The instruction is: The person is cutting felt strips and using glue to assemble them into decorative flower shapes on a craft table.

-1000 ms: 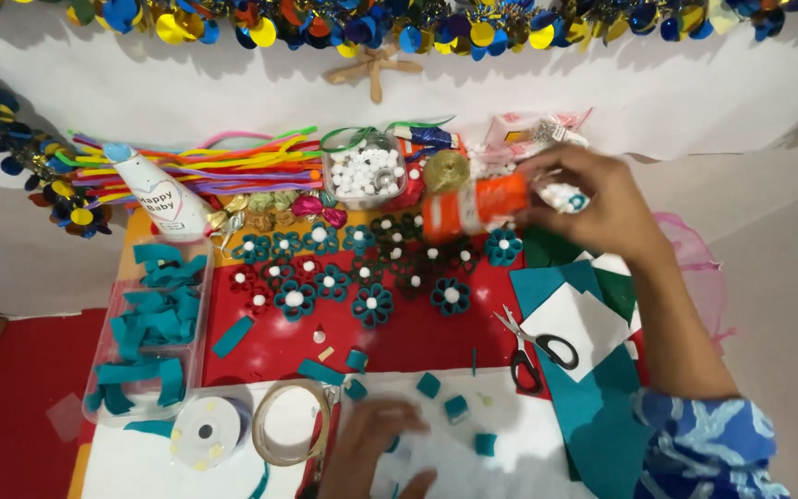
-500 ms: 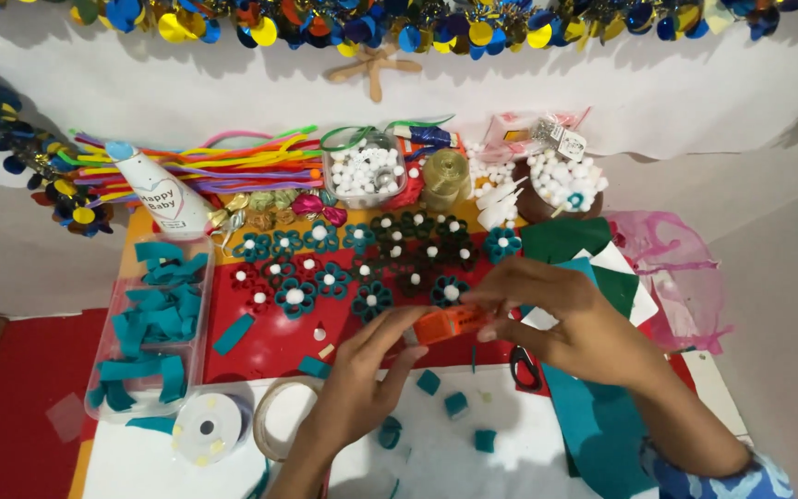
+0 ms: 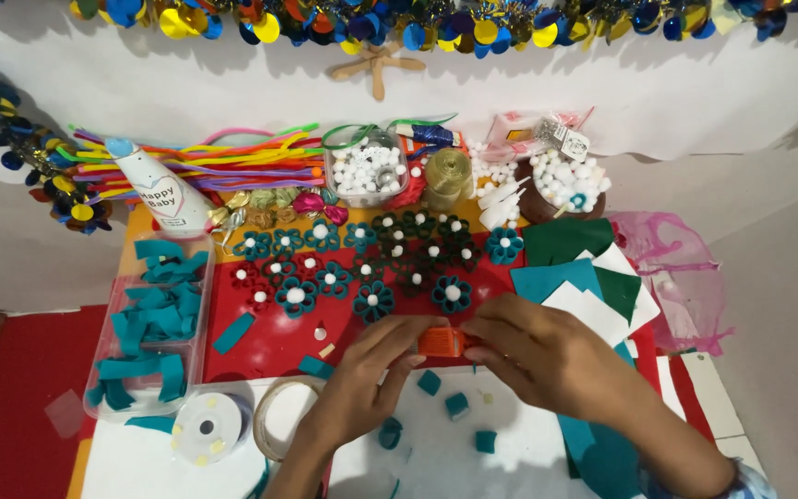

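Note:
Both my hands meet over the middle of the craft table on a small orange tube-like object [image 3: 441,343]. My left hand [image 3: 367,379] pinches its left end with fingertips. My right hand [image 3: 542,356] wraps its right end. Just beyond them lie rows of teal and dark felt flowers [image 3: 373,300] with white pompom centres on a red sheet [image 3: 270,337]. Small teal felt squares [image 3: 457,405] lie on white paper under my wrists.
A clear tray of teal felt strips [image 3: 151,323] sits at left, tape rolls [image 3: 207,427] in front of it. Pipe cleaners [image 3: 233,157], a white bottle [image 3: 154,189], a pompom tub [image 3: 367,171] and a pompom bowl [image 3: 561,185] line the back. Felt and paper sheets [image 3: 584,286] lie at right.
My right hand brought the orange object from the back of the table down to the front. My left hand rose from the paper and took hold of its other end.

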